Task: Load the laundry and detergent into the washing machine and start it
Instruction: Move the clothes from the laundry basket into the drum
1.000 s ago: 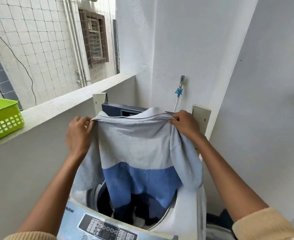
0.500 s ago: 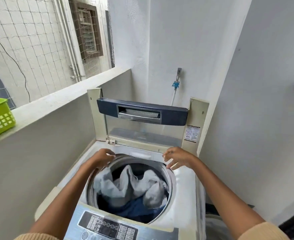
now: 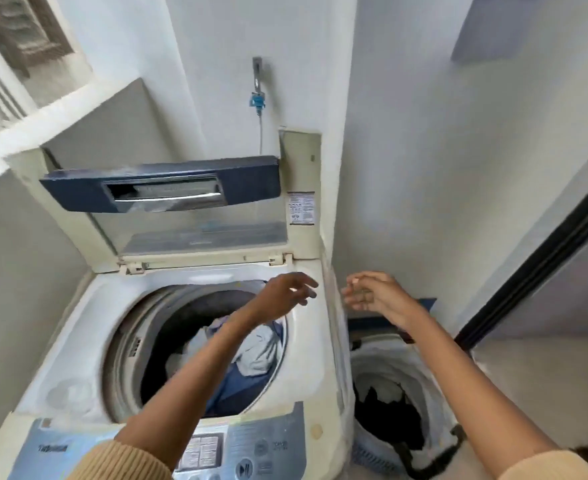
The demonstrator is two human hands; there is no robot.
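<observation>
Left hand and right hand hovered loosely spread and empty at the drum's two o'clock, while the limp, light dark garments in the basket probably suited a bunched handful grasp.

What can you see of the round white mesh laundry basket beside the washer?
The round white mesh laundry basket stands upright on the floor, close against the cream top-loading washing machine's right side. Its base is pale blue lattice; a dark strap hangs at its right. Inside lie dark and white clothes.
</observation>
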